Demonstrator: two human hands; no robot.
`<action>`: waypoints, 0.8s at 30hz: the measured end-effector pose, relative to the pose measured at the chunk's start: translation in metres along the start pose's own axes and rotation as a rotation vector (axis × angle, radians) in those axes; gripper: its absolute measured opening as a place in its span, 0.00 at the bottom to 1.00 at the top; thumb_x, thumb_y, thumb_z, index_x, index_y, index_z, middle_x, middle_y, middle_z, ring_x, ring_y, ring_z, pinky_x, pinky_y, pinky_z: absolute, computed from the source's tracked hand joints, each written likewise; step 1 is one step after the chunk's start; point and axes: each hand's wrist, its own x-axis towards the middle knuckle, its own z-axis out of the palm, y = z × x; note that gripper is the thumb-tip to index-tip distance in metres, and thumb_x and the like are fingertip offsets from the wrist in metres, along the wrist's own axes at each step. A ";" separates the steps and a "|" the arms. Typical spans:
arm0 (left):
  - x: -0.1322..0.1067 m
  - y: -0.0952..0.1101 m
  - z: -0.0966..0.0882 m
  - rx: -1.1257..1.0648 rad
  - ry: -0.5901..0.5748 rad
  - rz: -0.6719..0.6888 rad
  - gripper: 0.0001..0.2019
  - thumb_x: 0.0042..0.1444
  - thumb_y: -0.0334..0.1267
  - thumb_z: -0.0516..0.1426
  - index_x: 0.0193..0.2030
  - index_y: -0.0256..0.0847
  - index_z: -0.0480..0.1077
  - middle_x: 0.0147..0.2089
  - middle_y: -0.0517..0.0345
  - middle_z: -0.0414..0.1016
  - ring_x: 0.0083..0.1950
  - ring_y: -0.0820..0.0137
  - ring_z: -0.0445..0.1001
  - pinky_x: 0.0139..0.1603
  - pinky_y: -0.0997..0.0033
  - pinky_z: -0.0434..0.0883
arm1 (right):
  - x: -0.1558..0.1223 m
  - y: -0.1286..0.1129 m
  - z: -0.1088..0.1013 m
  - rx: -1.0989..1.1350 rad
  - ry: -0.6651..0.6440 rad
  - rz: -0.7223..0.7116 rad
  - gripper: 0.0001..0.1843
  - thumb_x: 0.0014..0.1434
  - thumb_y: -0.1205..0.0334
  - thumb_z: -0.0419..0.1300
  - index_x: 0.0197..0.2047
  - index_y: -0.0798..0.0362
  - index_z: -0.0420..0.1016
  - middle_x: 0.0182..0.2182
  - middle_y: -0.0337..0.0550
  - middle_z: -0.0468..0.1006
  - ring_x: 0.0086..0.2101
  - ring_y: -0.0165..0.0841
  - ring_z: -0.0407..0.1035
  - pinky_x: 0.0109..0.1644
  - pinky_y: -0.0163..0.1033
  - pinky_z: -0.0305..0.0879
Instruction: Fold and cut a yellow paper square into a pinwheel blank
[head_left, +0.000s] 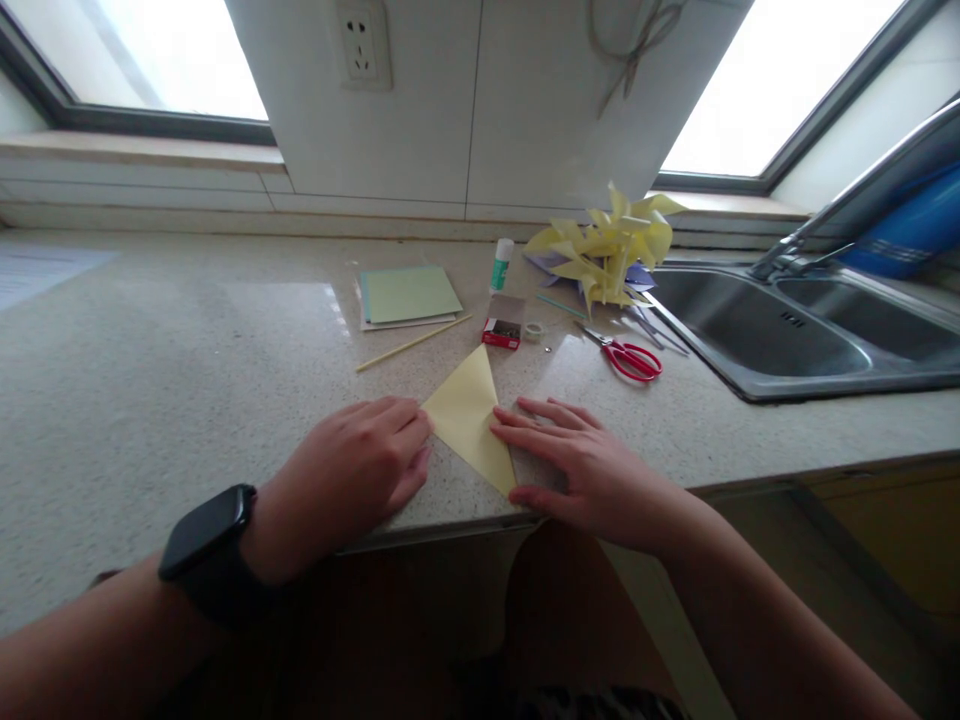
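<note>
A sheet of yellow paper [471,415], folded into a triangle, lies on the speckled countertop [225,380] near its front edge. My left hand [375,450] has its fingers curled together at the paper's left corner; the fingertips cover that corner. My right hand [574,455] rests with fingers spread, its fingertips on the paper's right edge and the thumb by the lower corner. Just beyond the paper's top corner stands a small red box [502,333] with a clear lid. A thin yellow stick [412,343] lies behind my left hand.
Red-handled scissors [630,360] lie right of centre. A glue stick [502,265], a tape roll [533,332] and a stack of coloured paper [411,294] sit farther back. Yellow paper pinwheels [611,250] are piled beside the steel sink [757,320].
</note>
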 end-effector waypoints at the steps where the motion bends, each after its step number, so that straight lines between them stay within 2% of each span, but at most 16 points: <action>1: 0.000 0.000 0.000 0.000 0.000 0.003 0.12 0.67 0.36 0.52 0.50 0.36 0.74 0.52 0.42 0.77 0.55 0.53 0.76 0.53 0.49 0.77 | 0.000 0.000 0.000 0.009 0.006 0.003 0.37 0.62 0.47 0.64 0.71 0.39 0.60 0.69 0.40 0.63 0.69 0.50 0.54 0.71 0.64 0.52; 4: 0.001 0.000 0.001 0.002 0.003 0.010 0.12 0.68 0.36 0.51 0.50 0.36 0.74 0.52 0.42 0.77 0.55 0.53 0.76 0.53 0.49 0.77 | -0.003 0.001 -0.001 0.033 -0.005 0.010 0.41 0.60 0.45 0.66 0.72 0.39 0.59 0.72 0.43 0.58 0.69 0.51 0.53 0.71 0.65 0.51; 6: 0.001 0.000 0.001 0.006 0.007 0.010 0.12 0.68 0.36 0.51 0.50 0.35 0.74 0.52 0.42 0.77 0.55 0.53 0.76 0.53 0.49 0.77 | -0.007 0.003 -0.002 0.056 -0.018 0.002 0.47 0.55 0.42 0.69 0.73 0.39 0.57 0.73 0.44 0.55 0.70 0.52 0.51 0.72 0.65 0.50; 8: 0.001 0.000 0.000 0.004 0.005 0.011 0.13 0.68 0.36 0.51 0.51 0.35 0.74 0.52 0.42 0.77 0.55 0.53 0.76 0.52 0.50 0.77 | -0.011 0.005 -0.006 0.138 -0.015 -0.017 0.49 0.54 0.41 0.69 0.73 0.40 0.56 0.73 0.45 0.55 0.70 0.51 0.50 0.72 0.64 0.51; 10: 0.001 0.000 -0.001 0.001 0.000 0.016 0.13 0.68 0.35 0.51 0.52 0.35 0.74 0.52 0.42 0.77 0.54 0.54 0.76 0.52 0.50 0.77 | -0.014 0.008 -0.012 0.284 0.051 -0.013 0.41 0.61 0.44 0.65 0.72 0.42 0.58 0.71 0.45 0.60 0.69 0.48 0.54 0.71 0.61 0.56; 12: 0.001 0.000 -0.001 0.003 -0.003 0.021 0.13 0.68 0.35 0.51 0.52 0.35 0.73 0.52 0.43 0.77 0.53 0.54 0.76 0.52 0.51 0.76 | -0.011 0.010 -0.018 0.381 0.212 0.025 0.28 0.68 0.50 0.58 0.69 0.42 0.63 0.67 0.45 0.67 0.66 0.43 0.61 0.69 0.57 0.60; 14: 0.000 0.000 -0.001 0.013 0.002 0.023 0.13 0.68 0.35 0.51 0.52 0.36 0.73 0.51 0.43 0.77 0.53 0.54 0.76 0.51 0.52 0.76 | -0.002 0.008 -0.022 0.328 0.380 0.042 0.22 0.70 0.54 0.54 0.65 0.44 0.68 0.63 0.44 0.73 0.63 0.41 0.65 0.69 0.56 0.62; 15: 0.000 0.000 -0.001 0.019 0.008 0.026 0.13 0.68 0.35 0.51 0.52 0.36 0.73 0.51 0.43 0.77 0.53 0.55 0.76 0.51 0.52 0.76 | 0.005 0.006 -0.023 0.266 0.407 0.033 0.21 0.70 0.56 0.54 0.64 0.45 0.69 0.62 0.45 0.73 0.63 0.41 0.66 0.68 0.55 0.62; 16: 0.000 0.000 0.000 0.025 0.016 0.030 0.12 0.67 0.35 0.51 0.51 0.36 0.73 0.51 0.43 0.77 0.52 0.55 0.76 0.50 0.53 0.76 | 0.012 0.003 -0.022 0.197 0.397 -0.010 0.21 0.70 0.57 0.54 0.64 0.46 0.70 0.62 0.46 0.74 0.63 0.41 0.66 0.68 0.54 0.63; 18: 0.000 0.000 0.001 0.036 0.037 0.040 0.12 0.67 0.35 0.52 0.50 0.35 0.73 0.49 0.43 0.77 0.51 0.56 0.76 0.49 0.54 0.76 | 0.026 -0.003 -0.016 0.077 0.287 -0.094 0.23 0.70 0.57 0.55 0.66 0.48 0.68 0.64 0.48 0.71 0.64 0.41 0.64 0.68 0.54 0.62; 21: 0.000 0.001 0.000 0.030 0.039 0.046 0.11 0.67 0.34 0.52 0.49 0.36 0.73 0.47 0.45 0.77 0.48 0.57 0.76 0.49 0.55 0.76 | 0.043 -0.010 -0.002 -0.063 0.086 -0.139 0.33 0.69 0.47 0.54 0.72 0.54 0.59 0.70 0.53 0.61 0.69 0.44 0.55 0.72 0.56 0.54; 24: 0.001 0.002 -0.001 0.018 0.019 0.035 0.10 0.67 0.33 0.52 0.49 0.37 0.73 0.46 0.46 0.76 0.48 0.58 0.76 0.50 0.54 0.76 | 0.048 -0.010 0.008 -0.112 -0.049 -0.157 0.39 0.70 0.43 0.51 0.74 0.59 0.52 0.72 0.54 0.53 0.71 0.42 0.47 0.76 0.51 0.45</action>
